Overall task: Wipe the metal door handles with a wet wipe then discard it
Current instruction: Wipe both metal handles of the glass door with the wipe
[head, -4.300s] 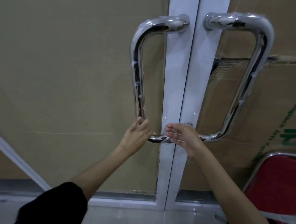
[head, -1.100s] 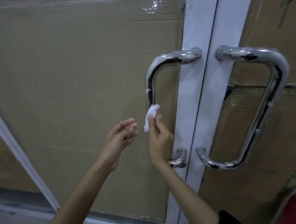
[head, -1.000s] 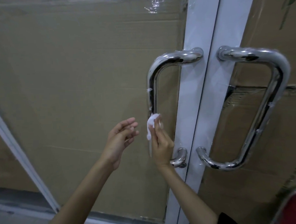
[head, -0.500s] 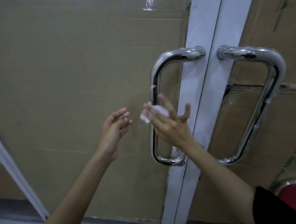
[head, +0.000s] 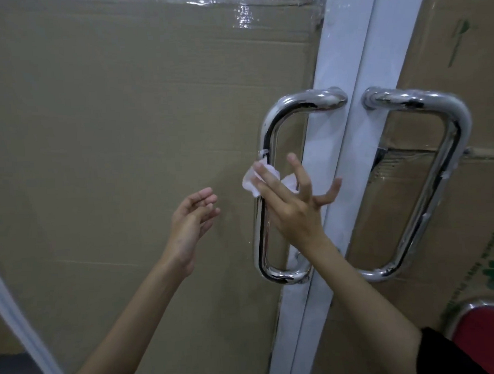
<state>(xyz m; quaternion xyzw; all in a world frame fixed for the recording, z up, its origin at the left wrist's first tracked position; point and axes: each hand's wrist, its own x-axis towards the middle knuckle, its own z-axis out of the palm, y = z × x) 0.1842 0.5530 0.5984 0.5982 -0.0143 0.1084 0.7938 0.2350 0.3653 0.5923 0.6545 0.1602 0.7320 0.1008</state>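
Two polished metal handles sit at the centre-right of the frame, one on each side of the white door frame (head: 348, 130) that runs down the middle. Both are bent from round chrome tube into a D shape and shine with bright reflections. The left handle (head: 266, 231) has a scrap of clear film stuck on its upright. The right handle (head: 450, 159) slants inward toward its lower end.

The right hand (head: 291, 204) is in front of the left handle's upright, its fingers spread wide and its thumb pointing toward the door frame. A crumpled white wet wipe (head: 252, 180) is pressed against the upright under the first fingers, with part of it showing between them; whether any finger actually pinches it cannot be told. The open loop of the handle below the hand is free down to the lower bend.

The left hand (head: 191, 221) hovers at mid-frame, well clear of the handle, fingers loosely curled and holding nothing, with plain brown cardboard (head: 123, 136) behind it. The cardboard is matte and creased, with glossy tape along its top edge. A red chair (head: 488, 328) with a metal rim fills the lower right corner, near the right forearm.
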